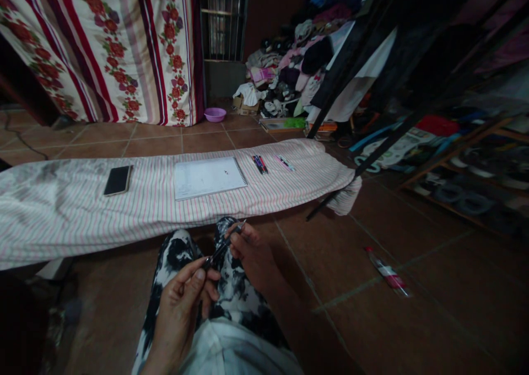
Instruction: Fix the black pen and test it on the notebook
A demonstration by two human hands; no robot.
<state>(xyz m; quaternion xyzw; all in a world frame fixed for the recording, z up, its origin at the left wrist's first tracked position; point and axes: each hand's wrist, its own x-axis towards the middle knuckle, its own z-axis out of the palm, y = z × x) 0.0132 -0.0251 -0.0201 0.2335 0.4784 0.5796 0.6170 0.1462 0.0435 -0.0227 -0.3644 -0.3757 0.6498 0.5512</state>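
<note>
Above my lap, a dark pen (222, 248) slants up to the right, held between both hands. My left hand (184, 289) pinches its lower end between thumb and fingers. Near the upper end, my right hand (250, 249) has its fingers closed round the pen, and a thin tip pokes out past them. In front of my knees, a spiral notebook (206, 179) lies open at a pale page on the striped cloth (152, 215). A tiny dark object (226, 172) rests on that page, too small to name.
On the cloth are a phone (118, 180) at left, several pens (260, 164) and a pink-and-white pen-like item (285, 162) at right. A plastic bottle (388, 273) lies on the tiled floor. Behind are a purple basin (215, 114) and heaped clothes (295, 60).
</note>
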